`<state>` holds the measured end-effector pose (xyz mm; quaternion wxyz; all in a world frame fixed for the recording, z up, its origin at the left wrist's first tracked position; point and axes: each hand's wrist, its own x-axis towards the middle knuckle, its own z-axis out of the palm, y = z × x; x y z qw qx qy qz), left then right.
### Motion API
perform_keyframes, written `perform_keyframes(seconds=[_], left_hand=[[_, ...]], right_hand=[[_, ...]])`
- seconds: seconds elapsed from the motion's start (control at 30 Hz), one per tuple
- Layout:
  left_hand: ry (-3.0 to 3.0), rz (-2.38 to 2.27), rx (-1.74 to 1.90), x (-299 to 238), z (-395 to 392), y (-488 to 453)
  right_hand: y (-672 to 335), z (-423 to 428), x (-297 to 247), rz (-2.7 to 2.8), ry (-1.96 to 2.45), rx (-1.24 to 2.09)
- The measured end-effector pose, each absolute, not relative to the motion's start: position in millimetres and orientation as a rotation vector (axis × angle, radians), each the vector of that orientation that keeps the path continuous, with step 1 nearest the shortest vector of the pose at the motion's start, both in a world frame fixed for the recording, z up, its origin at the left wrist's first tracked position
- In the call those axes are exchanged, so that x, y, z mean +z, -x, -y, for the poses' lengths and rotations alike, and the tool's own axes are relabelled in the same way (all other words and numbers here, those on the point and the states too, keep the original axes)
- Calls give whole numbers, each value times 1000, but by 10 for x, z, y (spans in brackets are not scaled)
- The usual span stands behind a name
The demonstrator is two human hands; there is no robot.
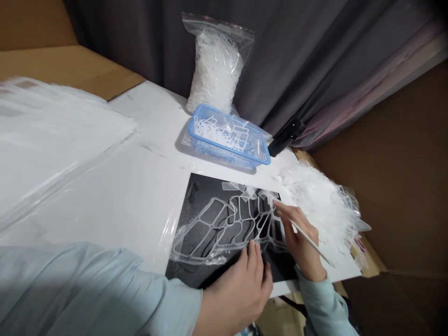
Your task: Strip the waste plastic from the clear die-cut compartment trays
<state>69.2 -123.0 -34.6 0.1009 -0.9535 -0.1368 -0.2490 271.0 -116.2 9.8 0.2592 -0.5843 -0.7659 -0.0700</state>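
Left hand [241, 284] lies open, fingertips on the near edge of a clear cut-out sheet [211, 226]; that's on a black mat [185, 275]; right hand [304, 248], apart, is pinching a thin stick [310, 241]; blue basket [224, 154] sits just beyond.

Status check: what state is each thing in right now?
Left hand: resting at cut-out plastic sheet, near edge
Right hand: gripping thin tool
Cut-out plastic sheet: spread over black board
Black board: flat
Blue basket: upright, holding white pieces
Zip-top bag: upright, packed; seal unclear
White pile: loosely heaped
Curtain: hanging in folds
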Motion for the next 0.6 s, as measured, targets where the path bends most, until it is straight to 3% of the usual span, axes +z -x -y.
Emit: perform_keyframes(seconds=[0.17, 0.27, 0.43, 0.6], left_hand=[[3225, 578, -934, 259, 587, -644], [3501, 683, -998, 340, 178, -652], [3979, 390, -599, 42, -80, -744], [3969, 279, -376, -109, -63, -874]], right_hand=[[-2629, 1299, 22, 2107, 1491, -32], [-2629, 1326, -20, 2121, 1490, 20], [-2597, 1300, -77, 2203, 1438, 76], [-2557, 1329, -36, 2245, 1465, 132]])
